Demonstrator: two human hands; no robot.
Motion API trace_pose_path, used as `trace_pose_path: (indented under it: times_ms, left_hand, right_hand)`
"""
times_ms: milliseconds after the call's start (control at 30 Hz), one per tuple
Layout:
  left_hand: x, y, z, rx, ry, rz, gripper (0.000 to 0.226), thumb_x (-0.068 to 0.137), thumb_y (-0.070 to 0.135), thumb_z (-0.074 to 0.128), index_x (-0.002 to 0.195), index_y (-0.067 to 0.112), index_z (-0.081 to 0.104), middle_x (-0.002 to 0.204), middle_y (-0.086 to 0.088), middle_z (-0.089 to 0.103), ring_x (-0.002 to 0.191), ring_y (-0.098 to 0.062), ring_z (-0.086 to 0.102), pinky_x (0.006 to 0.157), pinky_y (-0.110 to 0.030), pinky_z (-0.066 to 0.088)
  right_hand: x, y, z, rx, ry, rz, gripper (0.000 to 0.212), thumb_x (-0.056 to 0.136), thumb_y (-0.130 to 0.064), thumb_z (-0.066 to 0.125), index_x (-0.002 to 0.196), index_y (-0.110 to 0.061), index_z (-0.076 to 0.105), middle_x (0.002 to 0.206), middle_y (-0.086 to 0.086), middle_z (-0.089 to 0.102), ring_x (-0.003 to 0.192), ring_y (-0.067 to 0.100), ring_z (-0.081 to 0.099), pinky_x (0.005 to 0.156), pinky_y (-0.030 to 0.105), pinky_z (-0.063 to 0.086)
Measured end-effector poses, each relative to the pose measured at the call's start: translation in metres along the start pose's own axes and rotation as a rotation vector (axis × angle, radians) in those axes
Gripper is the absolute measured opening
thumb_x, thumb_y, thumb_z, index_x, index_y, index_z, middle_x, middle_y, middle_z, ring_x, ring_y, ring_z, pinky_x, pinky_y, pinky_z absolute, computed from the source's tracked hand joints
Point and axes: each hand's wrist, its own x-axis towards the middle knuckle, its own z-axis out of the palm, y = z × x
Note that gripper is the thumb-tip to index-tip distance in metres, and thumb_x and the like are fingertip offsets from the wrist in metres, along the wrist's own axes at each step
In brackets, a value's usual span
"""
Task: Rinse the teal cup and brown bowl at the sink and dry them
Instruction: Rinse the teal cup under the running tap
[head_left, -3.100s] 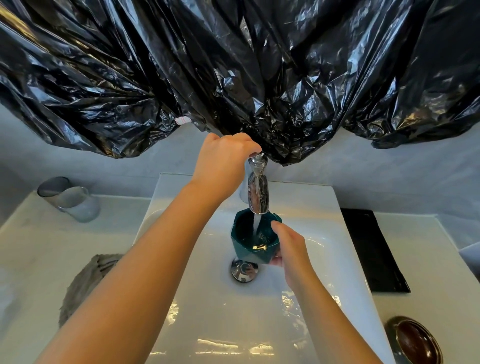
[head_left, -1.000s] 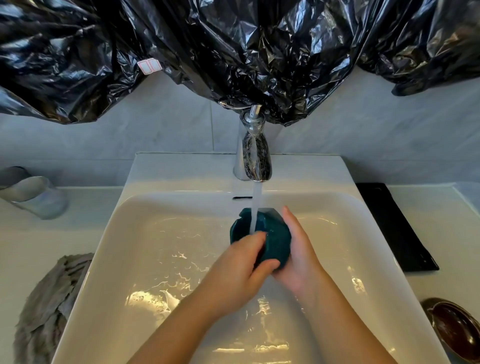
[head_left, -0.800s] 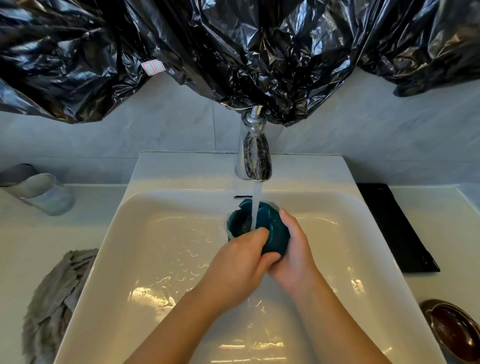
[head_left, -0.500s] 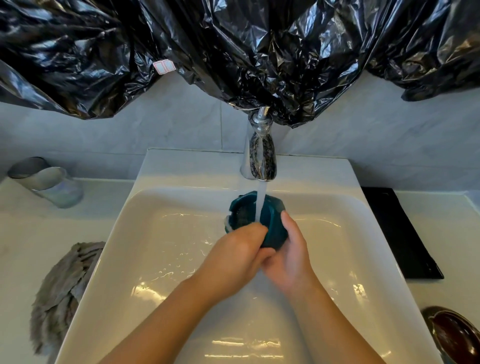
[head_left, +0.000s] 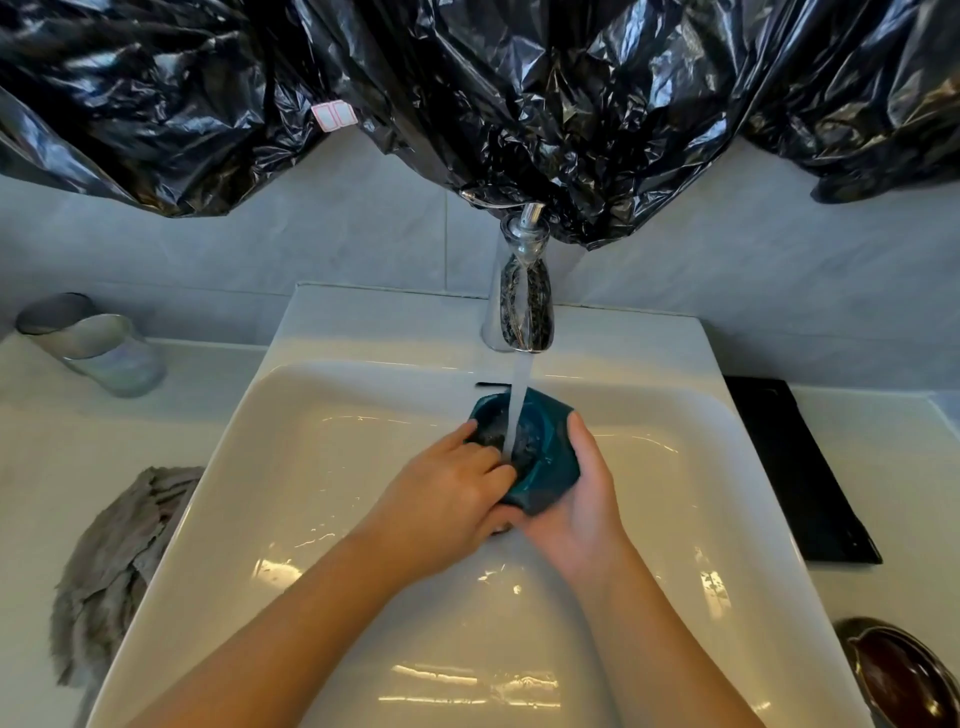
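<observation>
Here, at the far left of the white desk (head_left: 47, 467), a clear glass tumbler (head_left: 111, 353) stands by the wall, and nearer the camera a crumpled grey cloth (head_left: 111, 561) lies just beside the rim of the white sink (head_left: 249, 415). Over the basin, the left hand (head_left: 447, 499) reaches into the mouth of the teal cup (head_left: 545, 457), its fingers (head_left: 496, 470) curled over the near rim and partly inside. Water runs from the chrome tap (head_left: 522, 306) straight into the tilted cup. The right hand (head_left: 576, 509) cradles the cup from below and the right, fingers clamped on its faceted side. Black plastic sheeting (head_left: 519, 104) hangs above along the wall. Right of the sink lies a flat black tray (head_left: 795, 467), and at the lower right corner the brown bowl (head_left: 898, 670) sits on the desk, well apart from the hands.
</observation>
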Motion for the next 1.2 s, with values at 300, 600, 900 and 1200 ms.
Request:
trace_pose_path:
  times_ms: [300,600,900,1200]
  left_hand:
    - [0.009,0.018,-0.011,-0.279,-0.007,-0.136,0.02,0.094,0.033,0.053,0.098,0.014,0.059,0.093,0.0,0.064,0.082,-0.016,0.058,0.079,-0.031,0.05]
    - [0.003,0.015,-0.001,-0.208,-0.007,-0.08,0.031,0.094,0.043,0.045,0.095,0.016,0.06,0.09,0.001,0.064,0.081,-0.016,0.059,0.078,-0.029,0.051]
    - [0.006,0.012,-0.002,-0.263,0.0,-0.1,0.024,0.093,0.037,0.052,0.099,0.014,0.059,0.096,-0.001,0.064,0.085,-0.018,0.059,0.079,-0.028,0.046]
    - [0.007,-0.001,0.0,-0.09,-0.05,0.009,0.055,0.088,0.044,0.051,0.136,0.02,0.043,0.145,-0.007,0.042,0.135,-0.026,0.035,0.116,-0.039,0.025]
  right_hand:
    - [-0.003,0.004,0.003,0.023,-0.08,-0.074,0.051,0.088,-0.045,0.047,0.114,-0.008,0.069,0.108,0.016,0.073,0.093,0.026,0.072,0.07,0.034,0.06]
    - [-0.002,0.007,0.001,0.002,-0.096,-0.025,0.054,0.087,-0.05,0.045,0.109,-0.009,0.075,0.112,0.018,0.071,0.099,0.029,0.07,0.077,0.037,0.059]
    - [-0.001,0.008,0.001,-0.005,-0.07,0.012,0.056,0.092,-0.049,0.043,0.122,-0.009,0.068,0.121,0.019,0.068,0.108,0.031,0.066,0.092,0.044,0.052]
    - [-0.001,0.007,0.003,0.037,-0.086,0.097,0.05,0.088,-0.048,0.046,0.11,-0.015,0.076,0.116,0.015,0.071,0.098,0.028,0.072,0.077,0.04,0.06]
